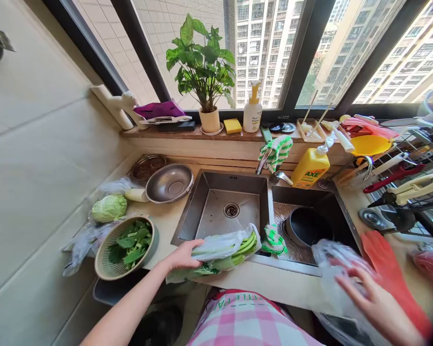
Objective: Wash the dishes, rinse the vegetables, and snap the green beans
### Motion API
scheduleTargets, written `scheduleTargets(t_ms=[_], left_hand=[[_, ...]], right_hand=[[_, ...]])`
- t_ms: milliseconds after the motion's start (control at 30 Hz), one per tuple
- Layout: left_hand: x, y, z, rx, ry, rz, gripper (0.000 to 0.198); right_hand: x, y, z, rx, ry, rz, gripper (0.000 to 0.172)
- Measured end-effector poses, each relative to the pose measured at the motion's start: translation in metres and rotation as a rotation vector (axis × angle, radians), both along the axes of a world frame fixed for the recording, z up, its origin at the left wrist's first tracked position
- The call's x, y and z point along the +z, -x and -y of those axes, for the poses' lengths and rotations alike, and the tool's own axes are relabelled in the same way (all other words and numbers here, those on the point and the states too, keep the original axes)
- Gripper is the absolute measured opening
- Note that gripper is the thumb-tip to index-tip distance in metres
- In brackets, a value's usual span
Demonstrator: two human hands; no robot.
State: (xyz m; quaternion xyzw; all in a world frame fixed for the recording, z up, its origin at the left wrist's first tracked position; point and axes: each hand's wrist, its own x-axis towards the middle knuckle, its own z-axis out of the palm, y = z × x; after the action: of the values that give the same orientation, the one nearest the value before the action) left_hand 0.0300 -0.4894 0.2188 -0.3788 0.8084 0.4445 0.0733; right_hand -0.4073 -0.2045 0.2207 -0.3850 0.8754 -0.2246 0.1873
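Green stalks in a clear, partly wet-looking wrapper make up the vegetable bundle, which lies across the front rim of the left basin and reaches over the near edge of the bench. The left hand is clamped on its left end, thumb on top; the stalk ends show at the right. Just beside them, a green-and-white cloth hangs over the divider between the basins. Farther right, the right hand is blurred at a crumpled plastic bag, and I cannot tell whether its fingers are closed on it. Behind the bag, a dark pot sits in the right basin; a red rubber glove lies beside that basin. Leftward, a pale colander holds loose leaves, with a cabbage and a metal bowl behind it. Beyond the sink stands a yellow AXE bottle, and on the window sill are a potted plant, a yellow sponge and a white pump bottle.
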Motion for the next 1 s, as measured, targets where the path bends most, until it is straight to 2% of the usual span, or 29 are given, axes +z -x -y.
scheduleTargets(t_ms=[100, 233, 333, 433, 500, 567, 667, 733, 800, 867, 933, 1000], left_hand=[[0.006, -0.014, -0.004, 0.134, -0.145, -0.12, 0.039], [0.006, -0.022, -0.018, 0.28, -0.312, -0.241, 0.042], [-0.003, -0.026, -0.031, 0.362, -0.379, -0.327, 0.049], [-0.017, -0.03, -0.045, 0.472, -0.512, -0.461, 0.058], [-0.028, -0.03, -0.054, 0.507, -0.676, -0.606, 0.068], [-0.039, -0.025, -0.062, 0.483, -0.821, -0.714, 0.077], [-0.054, -0.011, -0.07, 0.435, -0.925, -0.749, 0.088], [-0.062, 0.001, -0.072, 0.408, -0.948, -0.753, 0.091], [-0.067, 0.011, -0.074, 0.374, -0.954, -0.777, 0.09], [-0.068, 0.015, -0.077, 0.357, -0.957, -0.82, 0.086], [-0.067, 0.016, -0.08, 0.372, -0.964, -0.881, 0.083], [-0.064, 0.016, -0.081, 0.408, -0.985, -0.942, 0.084]], right_hand=[[0.007, -0.043, 0.049, 0.171, -0.069, 0.06, 0.064], [0.019, -0.097, 0.121, 0.419, 0.161, 0.149, 0.061], [0.021, -0.119, 0.169, 0.469, 0.26, 0.282, 0.047], [0.024, -0.127, 0.201, 0.439, 0.307, 0.418, 0.038], [0.035, -0.13, 0.214, 0.421, 0.304, 0.573, 0.041], [0.052, -0.135, 0.224, 0.406, 0.284, 0.752, 0.04], [0.077, -0.149, 0.238, 0.321, 0.305, 0.943, 0.035], [0.087, -0.157, 0.247, 0.25, 0.347, 1.033, 0.03], [0.092, -0.161, 0.254, 0.229, 0.369, 1.063, 0.028], [0.095, -0.157, 0.258, 0.232, 0.373, 0.981, 0.03], [0.101, -0.149, 0.258, 0.228, 0.381, 0.881, 0.032], [0.111, -0.145, 0.255, 0.238, 0.377, 0.937, 0.034]])
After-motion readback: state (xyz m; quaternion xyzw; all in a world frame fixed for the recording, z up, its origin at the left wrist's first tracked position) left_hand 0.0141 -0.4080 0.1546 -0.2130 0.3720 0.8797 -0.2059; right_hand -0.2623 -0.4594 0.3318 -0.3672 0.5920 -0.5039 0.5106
